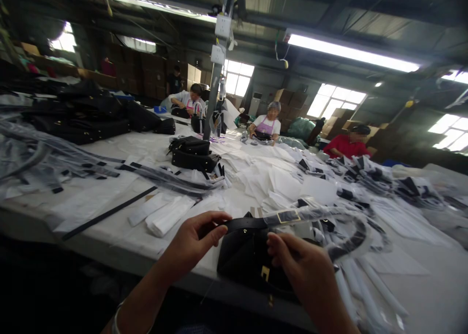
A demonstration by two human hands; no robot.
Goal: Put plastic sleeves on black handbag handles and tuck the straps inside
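Note:
In front of me at the table's near edge sits a black handbag (237, 256) with a gold-coloured clasp on its front. Along its top runs a black strap (250, 223), and clear plastic wrap covers the strap's right-hand part, which loops off to the right. My left hand (199, 234) pinches the bare end of this strap between thumb and fingers at the bag's upper left corner. Over the bag's front, my right hand (302, 263) has its fingers curled in near the top edge; what they hold, if anything, is hidden.
Black bags (192, 153) stand in the middle of the white table (109, 244), with a larger heap (91, 117) at left. Plastic-wrapped straps (164, 178), white paper sheets (285, 180) and rolled white material (168, 217) lie around. A post (212, 100) rises beyond; several people work across the table.

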